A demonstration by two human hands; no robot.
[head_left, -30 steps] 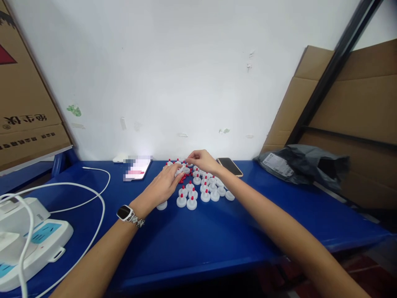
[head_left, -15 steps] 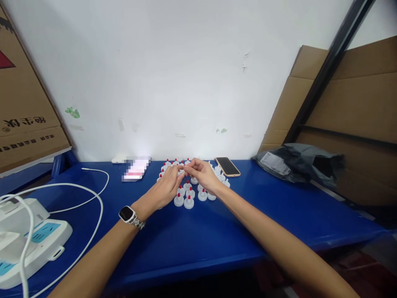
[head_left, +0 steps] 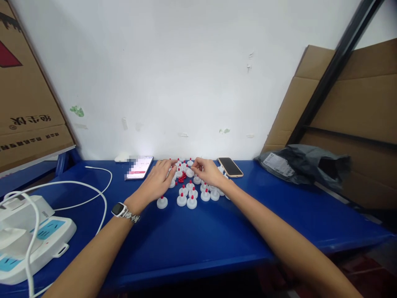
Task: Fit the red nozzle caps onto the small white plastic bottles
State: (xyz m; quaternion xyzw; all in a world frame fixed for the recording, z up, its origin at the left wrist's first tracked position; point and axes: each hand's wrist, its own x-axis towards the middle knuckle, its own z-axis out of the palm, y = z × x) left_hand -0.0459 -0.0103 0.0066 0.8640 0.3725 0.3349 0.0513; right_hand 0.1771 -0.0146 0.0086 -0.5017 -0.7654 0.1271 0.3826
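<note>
My left hand (head_left: pixel 159 179) reaches over the left side of a group of white nozzle caps, its fingers stretched out and apart. White caps stand beside its thumb; whether it touches one I cannot tell. My right hand (head_left: pixel 207 171) is closed in a pinch at a white nozzle cap (head_left: pixel 189 173) near the middle of the group. Between the hands lies a small heap of loose red tips (head_left: pixel 182 178). Several caps with red tips stand in front, among them one cap (head_left: pixel 192 203) and, further left, another cap (head_left: pixel 162 203). White caps at the right are partly hidden by my right hand.
A lit phone (head_left: pixel 140 168) lies behind at the left, a dark-screened phone (head_left: pixel 230 167) at the right. A grey plastic bag (head_left: pixel 305 165) sits at the right. A power strip (head_left: pixel 58 231) with a white cable (head_left: pixel 101 203) occupies the left of the blue table (head_left: pixel 192 244).
My hands were together over the caps and have moved apart. The left hand has shifted left and opened. The heap of red tips and a cap at front left have come into view.
</note>
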